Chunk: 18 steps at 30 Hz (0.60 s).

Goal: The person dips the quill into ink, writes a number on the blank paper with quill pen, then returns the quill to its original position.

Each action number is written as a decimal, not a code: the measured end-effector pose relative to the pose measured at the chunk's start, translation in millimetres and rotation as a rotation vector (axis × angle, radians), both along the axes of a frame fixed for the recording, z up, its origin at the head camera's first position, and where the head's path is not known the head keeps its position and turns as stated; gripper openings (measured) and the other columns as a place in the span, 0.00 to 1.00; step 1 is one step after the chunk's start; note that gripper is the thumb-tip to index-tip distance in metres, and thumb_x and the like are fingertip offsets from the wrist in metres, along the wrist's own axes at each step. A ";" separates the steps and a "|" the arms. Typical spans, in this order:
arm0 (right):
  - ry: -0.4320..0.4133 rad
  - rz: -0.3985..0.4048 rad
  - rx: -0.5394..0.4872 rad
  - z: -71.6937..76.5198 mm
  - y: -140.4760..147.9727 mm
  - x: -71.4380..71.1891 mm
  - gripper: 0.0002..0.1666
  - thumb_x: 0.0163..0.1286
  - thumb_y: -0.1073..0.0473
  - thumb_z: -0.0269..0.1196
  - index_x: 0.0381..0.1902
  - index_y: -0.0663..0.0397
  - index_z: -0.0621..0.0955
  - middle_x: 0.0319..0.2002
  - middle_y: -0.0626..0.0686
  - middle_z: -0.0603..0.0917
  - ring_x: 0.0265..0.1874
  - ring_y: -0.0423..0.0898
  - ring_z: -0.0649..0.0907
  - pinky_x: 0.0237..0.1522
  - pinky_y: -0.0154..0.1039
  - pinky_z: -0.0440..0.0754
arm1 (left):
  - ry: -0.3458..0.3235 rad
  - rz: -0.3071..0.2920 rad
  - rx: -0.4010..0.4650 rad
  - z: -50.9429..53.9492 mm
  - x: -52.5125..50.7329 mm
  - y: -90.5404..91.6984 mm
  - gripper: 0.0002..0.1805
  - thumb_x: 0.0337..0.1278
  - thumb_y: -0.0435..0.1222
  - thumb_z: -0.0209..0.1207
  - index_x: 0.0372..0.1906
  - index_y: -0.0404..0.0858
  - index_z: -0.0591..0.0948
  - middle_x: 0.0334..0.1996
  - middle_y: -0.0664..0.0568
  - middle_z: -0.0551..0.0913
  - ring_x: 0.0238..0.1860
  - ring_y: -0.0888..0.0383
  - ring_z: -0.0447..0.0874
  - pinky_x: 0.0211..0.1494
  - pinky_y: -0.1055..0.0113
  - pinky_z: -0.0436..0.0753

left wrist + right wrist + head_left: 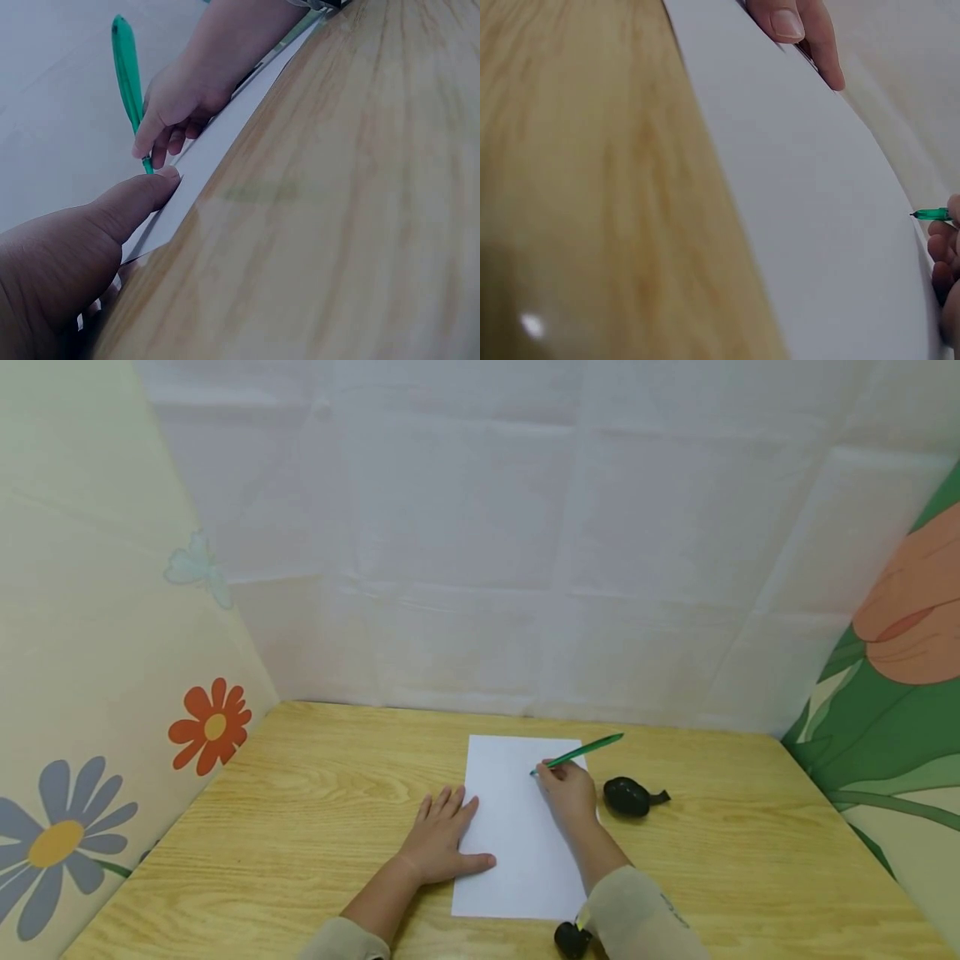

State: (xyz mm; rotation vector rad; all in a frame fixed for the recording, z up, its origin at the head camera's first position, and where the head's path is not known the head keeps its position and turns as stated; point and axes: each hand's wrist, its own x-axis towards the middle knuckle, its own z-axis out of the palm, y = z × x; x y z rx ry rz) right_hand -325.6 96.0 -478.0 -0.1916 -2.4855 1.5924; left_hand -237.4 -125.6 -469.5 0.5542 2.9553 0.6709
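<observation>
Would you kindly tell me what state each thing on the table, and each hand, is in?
Paper: lying flat, no marks visible.
Green pen: tilted, tip exposed; contact with paper unclear.
Left hand: fingers extended, thumb on the paper.
Right hand: pinching the pen.
Larger black object: lying, narrow end pointing right.
Smaller black object: details unclear.

creased white backdrop (480,527) | flowered left panel (75,627) | flowered right panel (900,727) | wood-grain tabletop (300,810)
</observation>
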 end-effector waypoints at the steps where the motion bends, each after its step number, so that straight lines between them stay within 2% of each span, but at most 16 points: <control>1: 0.000 0.003 -0.004 -0.1 -0.1 -0.1 0.14 0.67 0.52 0.65 0.42 0.57 0.86 0.39 0.57 0.88 0.38 0.47 0.86 0.36 0.35 0.85 | 0.001 0.000 -0.001 -0.3 -0.2 -0.1 0.53 0.51 0.66 0.60 0.74 0.36 0.63 0.77 0.36 0.53 0.78 0.37 0.43 0.78 0.38 0.43; 11: -0.006 0.020 -0.014 -0.3 -1.3 0.4 0.13 0.67 0.53 0.65 0.43 0.55 0.85 0.41 0.57 0.88 0.39 0.47 0.86 0.38 0.36 0.85 | 0.010 0.002 -0.007 -1.3 -1.5 -0.2 0.53 0.51 0.66 0.60 0.74 0.36 0.63 0.77 0.36 0.53 0.78 0.37 0.44 0.78 0.37 0.43; 18: 0.011 0.014 -0.004 -1.3 -2.2 2.3 0.13 0.66 0.53 0.65 0.42 0.55 0.86 0.39 0.57 0.89 0.36 0.46 0.85 0.35 0.34 0.84 | 0.007 0.001 -0.007 -1.6 -1.6 -0.2 0.53 0.51 0.67 0.59 0.74 0.36 0.63 0.77 0.36 0.53 0.78 0.37 0.44 0.77 0.37 0.43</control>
